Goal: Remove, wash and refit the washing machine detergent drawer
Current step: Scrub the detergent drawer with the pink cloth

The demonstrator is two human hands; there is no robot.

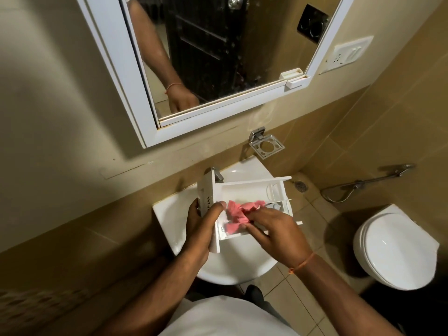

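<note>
A white detergent drawer (252, 190) is held level over the white basin (169, 214), its front panel to the left. My left hand (202, 226) grips that front panel, thumb over its top edge. A crumpled pink cloth (238, 214) lies inside the drawer's near compartments. My right hand (274, 229) pinches the cloth with its fingertips and presses it into the drawer. The drawer's far end with its small insert (275, 192) points right, beyond the basin's rim.
A chrome tap (217, 174) stands behind the drawer. Above is a white-framed mirror (218, 57) and a metal holder (266, 146) on the wall. A toilet (395, 248) with its lid down sits at the right, a hose sprayer (368, 181) behind it.
</note>
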